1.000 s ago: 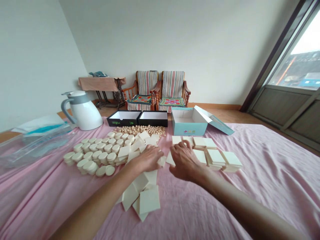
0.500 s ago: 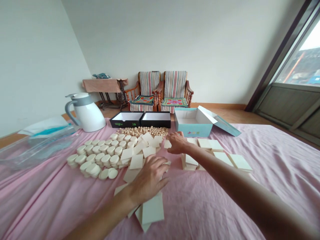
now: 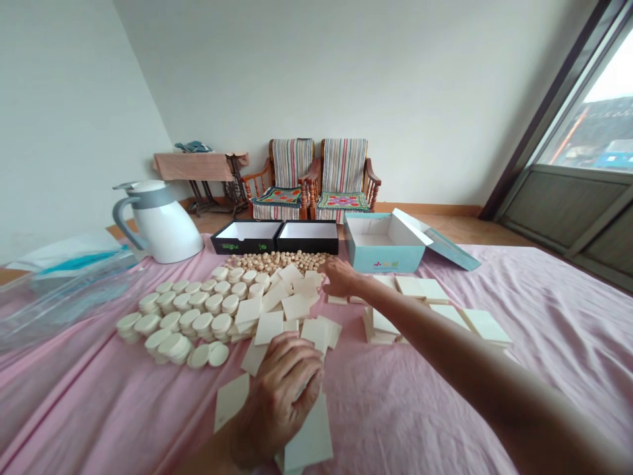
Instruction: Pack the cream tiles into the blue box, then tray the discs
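My left hand (image 3: 281,389) is low over loose pale square wooden pieces (image 3: 270,328), its fingers curled and thumb near the fingertips. What lies inside its grasp, if anything, is hidden. Another pale square (image 3: 314,439) shows just below this hand. Farther off, my right hand (image 3: 341,277) reaches to the far right edge of the scattered squares, fingers and thumb apart, beside a tilted square (image 3: 307,285). Under and beyond my right forearm stand stacked squares (image 3: 383,322) in loose rows.
Round pale discs (image 3: 202,323) stand in short stacks at left. Small wooden beads (image 3: 277,260) lie before two black boxes (image 3: 250,245). A light blue box (image 3: 386,257) with its lid (image 3: 455,254), a white jug (image 3: 171,227) and clear plastic packaging (image 3: 64,290) rest on the pink cloth (image 3: 420,409).
My left hand has drawn nearer to me and curled more, uncovering squares in front of it. My right hand has shifted slightly left to the scattered squares. The view has tilted a little.
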Action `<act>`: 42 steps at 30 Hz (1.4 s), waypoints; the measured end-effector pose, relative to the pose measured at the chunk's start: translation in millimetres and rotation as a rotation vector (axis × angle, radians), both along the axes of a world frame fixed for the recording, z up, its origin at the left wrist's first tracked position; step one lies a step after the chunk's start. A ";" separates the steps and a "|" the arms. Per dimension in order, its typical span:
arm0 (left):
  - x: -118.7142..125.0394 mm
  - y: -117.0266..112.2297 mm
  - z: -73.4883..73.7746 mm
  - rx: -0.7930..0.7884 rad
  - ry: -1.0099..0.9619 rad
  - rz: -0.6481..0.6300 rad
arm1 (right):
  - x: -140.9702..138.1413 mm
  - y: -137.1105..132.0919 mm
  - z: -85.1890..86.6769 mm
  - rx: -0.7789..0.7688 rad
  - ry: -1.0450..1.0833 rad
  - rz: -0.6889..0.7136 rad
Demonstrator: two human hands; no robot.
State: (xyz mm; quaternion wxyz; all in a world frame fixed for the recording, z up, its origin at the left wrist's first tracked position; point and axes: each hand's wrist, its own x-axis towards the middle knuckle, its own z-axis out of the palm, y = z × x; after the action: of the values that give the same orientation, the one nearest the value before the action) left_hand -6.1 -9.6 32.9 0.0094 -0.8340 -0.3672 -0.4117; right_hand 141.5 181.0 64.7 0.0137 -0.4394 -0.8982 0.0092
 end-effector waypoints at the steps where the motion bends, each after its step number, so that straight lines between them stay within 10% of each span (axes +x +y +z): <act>1: -1.0 -0.5 0.0 -0.004 -0.004 -0.003 | -6.6 2.1 -1.1 -0.006 -0.010 0.001; 9: -4.6 -0.3 -0.9 -0.047 -0.020 0.007 | -35.0 14.8 -6.1 -0.039 -0.069 -0.086; 21: -2.3 2.5 -0.4 -0.050 -0.056 0.020 | 22.9 2.8 3.1 -0.085 -0.064 -0.161; 42: -3.6 5.1 -3.5 -0.058 -0.030 0.017 | 14.8 -5.4 -21.0 -0.091 -0.056 -0.112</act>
State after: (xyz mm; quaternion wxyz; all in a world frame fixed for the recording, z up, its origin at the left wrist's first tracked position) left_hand -9.8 -4.4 29.4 -0.0169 -0.8246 -0.3863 -0.4130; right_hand 156.4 175.7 43.7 -0.0308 -0.4892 -0.8709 0.0367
